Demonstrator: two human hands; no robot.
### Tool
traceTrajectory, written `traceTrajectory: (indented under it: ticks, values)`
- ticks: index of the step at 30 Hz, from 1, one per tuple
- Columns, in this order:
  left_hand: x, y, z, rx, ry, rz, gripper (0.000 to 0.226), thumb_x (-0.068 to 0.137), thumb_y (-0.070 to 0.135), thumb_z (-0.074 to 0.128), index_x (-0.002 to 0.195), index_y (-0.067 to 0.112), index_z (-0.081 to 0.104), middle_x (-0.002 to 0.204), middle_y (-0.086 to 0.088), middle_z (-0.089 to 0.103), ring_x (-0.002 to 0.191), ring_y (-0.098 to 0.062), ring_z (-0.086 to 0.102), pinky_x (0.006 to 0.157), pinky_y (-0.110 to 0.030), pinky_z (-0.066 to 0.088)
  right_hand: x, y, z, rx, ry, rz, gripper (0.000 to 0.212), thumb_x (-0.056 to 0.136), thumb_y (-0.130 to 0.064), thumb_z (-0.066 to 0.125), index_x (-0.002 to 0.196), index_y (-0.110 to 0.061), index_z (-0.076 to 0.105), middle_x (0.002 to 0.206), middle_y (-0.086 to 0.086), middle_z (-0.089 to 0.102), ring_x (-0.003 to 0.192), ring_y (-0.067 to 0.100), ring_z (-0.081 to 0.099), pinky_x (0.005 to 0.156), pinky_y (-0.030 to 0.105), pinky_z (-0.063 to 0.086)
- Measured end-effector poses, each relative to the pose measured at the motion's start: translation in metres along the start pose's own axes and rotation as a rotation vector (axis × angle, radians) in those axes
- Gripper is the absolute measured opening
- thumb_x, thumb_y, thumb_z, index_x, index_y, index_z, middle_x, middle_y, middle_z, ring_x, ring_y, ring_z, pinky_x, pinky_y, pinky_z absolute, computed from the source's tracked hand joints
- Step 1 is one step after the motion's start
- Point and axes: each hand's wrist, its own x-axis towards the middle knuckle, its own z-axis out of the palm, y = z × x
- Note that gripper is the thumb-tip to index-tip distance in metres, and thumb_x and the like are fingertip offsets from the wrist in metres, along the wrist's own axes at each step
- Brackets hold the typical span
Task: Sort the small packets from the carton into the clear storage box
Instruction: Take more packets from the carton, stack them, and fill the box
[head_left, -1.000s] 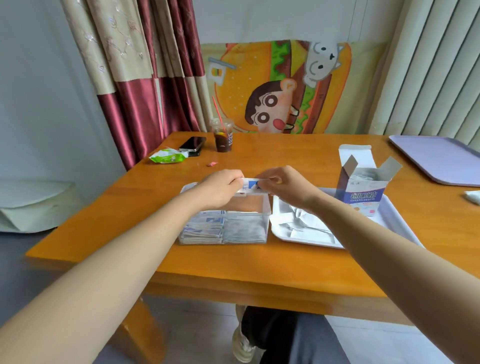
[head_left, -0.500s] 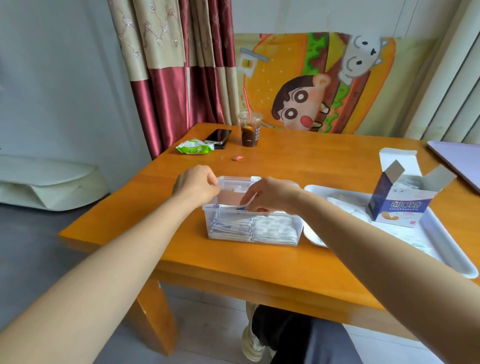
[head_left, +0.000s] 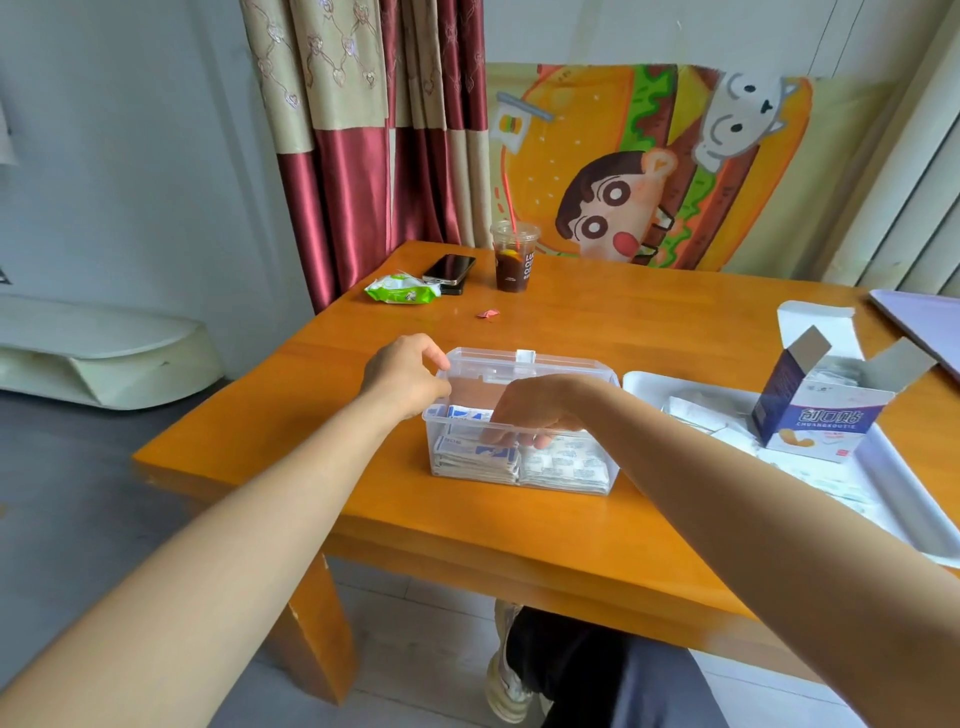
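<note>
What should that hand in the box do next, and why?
Probably lift the right hand out and reach for the carton: its fingers rest on the packets in the box, the left hand holds its rim, and the carton stands open with more inside.
</note>
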Motion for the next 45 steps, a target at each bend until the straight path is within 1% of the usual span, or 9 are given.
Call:
traceTrajectory:
  ticks: [6, 9, 13, 19, 26, 29, 33, 38, 45]
  values:
    - [-0.002, 0.001, -0.001, 0.011, -0.003, -0.002, 0.024, 0.08, 0.015, 0.073, 0.099, 0.025, 0.062, 0.114, -0.002, 0.062, 0.087, -0.02, 0.061, 0.05, -0.025, 0.041, -0.003, -0.003, -0.001, 0.022, -0.036, -0.035, 0.037, 0.092, -0.029, 0.056, 0.119, -0.004, 0.064, 0.116, 0.012, 0.066, 0.088, 0.016, 0.059, 0.075, 0.026, 0.051]
    - [-0.003, 0.004, -0.001, 0.106, 0.049, 0.033, 0.017, 0.084, 0.021, 0.07, 0.099, 0.027, 0.064, 0.116, -0.002, 0.059, 0.099, -0.022, 0.059, 0.068, -0.03, 0.05, -0.027, 0.004, -0.014, 0.129, 0.099, -0.171, 0.029, 0.095, -0.026, 0.054, 0.116, -0.008, 0.065, 0.101, 0.005, 0.065, 0.076, 0.012, 0.053, 0.064, 0.021, 0.046]
    - [-0.007, 0.029, 0.01, 0.159, 0.196, 0.262, 0.015, 0.087, 0.019, 0.062, 0.1, 0.026, 0.066, 0.112, -0.003, 0.052, 0.11, -0.024, 0.05, 0.081, -0.031, 0.043, -0.067, 0.038, -0.036, 0.282, 0.193, -0.325, 0.021, 0.096, -0.024, 0.056, 0.11, -0.016, 0.068, 0.099, 0.006, 0.07, 0.07, 0.01, 0.054, 0.063, 0.022, 0.047]
    - [-0.029, 0.106, 0.053, -0.043, 0.097, 0.595, 0.012, 0.087, 0.017, 0.061, 0.095, 0.023, 0.065, 0.098, 0.003, 0.056, 0.082, -0.014, 0.053, 0.076, -0.029, 0.046, -0.114, 0.12, -0.051, 0.496, 0.451, -0.23, 0.017, 0.094, -0.015, 0.059, 0.099, -0.004, 0.07, 0.076, 0.005, 0.064, 0.058, 0.011, 0.047, 0.053, 0.021, 0.038]
    - [-0.059, 0.163, 0.13, -0.122, -0.189, 0.688, 0.019, 0.083, 0.006, 0.058, 0.091, 0.022, 0.066, 0.087, 0.005, 0.059, 0.076, -0.013, 0.056, 0.072, -0.027, 0.046, -0.136, 0.204, -0.034, 0.175, 0.535, -0.061, 0.019, 0.088, -0.005, 0.062, 0.101, -0.017, 0.07, 0.092, -0.005, 0.068, 0.077, 0.007, 0.061, 0.061, 0.009, 0.045]
    - [-0.059, 0.162, 0.164, -0.024, -0.258, 0.63, 0.024, 0.084, 0.005, 0.058, 0.102, 0.019, 0.066, 0.101, 0.0, 0.062, 0.093, -0.019, 0.059, 0.083, -0.03, 0.048, -0.132, 0.224, -0.024, 0.004, 0.522, -0.098, 0.031, 0.082, -0.007, 0.069, 0.11, -0.022, 0.067, 0.1, -0.015, 0.062, 0.092, 0.008, 0.059, 0.077, 0.017, 0.044]
    - [-0.051, 0.156, 0.187, 0.126, -0.297, 0.585, 0.033, 0.088, 0.005, 0.054, 0.116, 0.017, 0.066, 0.116, -0.001, 0.062, 0.104, -0.019, 0.058, 0.083, -0.024, 0.042, -0.12, 0.237, -0.016, -0.142, 0.552, -0.138, 0.046, 0.076, -0.019, 0.077, 0.12, -0.02, 0.064, 0.117, -0.003, 0.062, 0.107, 0.016, 0.055, 0.085, 0.022, 0.042]
    - [-0.047, 0.154, 0.191, 0.186, -0.368, 0.612, 0.039, 0.087, 0.007, 0.048, 0.11, 0.024, 0.074, 0.084, 0.003, 0.056, 0.078, -0.016, 0.051, 0.06, -0.023, 0.033, -0.11, 0.24, -0.015, -0.188, 0.538, -0.11, 0.055, 0.07, -0.037, 0.082, 0.12, -0.022, 0.063, 0.11, -0.004, 0.057, 0.096, 0.011, 0.052, 0.085, 0.032, 0.048]
    - [-0.047, 0.151, 0.189, 0.067, -0.374, 0.537, 0.039, 0.091, 0.007, 0.04, 0.105, 0.018, 0.074, 0.095, -0.001, 0.059, 0.061, -0.013, 0.052, 0.052, -0.024, 0.044, -0.102, 0.238, -0.014, -0.352, 0.582, -0.132, 0.043, 0.074, -0.025, 0.07, 0.117, -0.022, 0.064, 0.111, -0.001, 0.058, 0.101, 0.02, 0.056, 0.08, 0.037, 0.051]
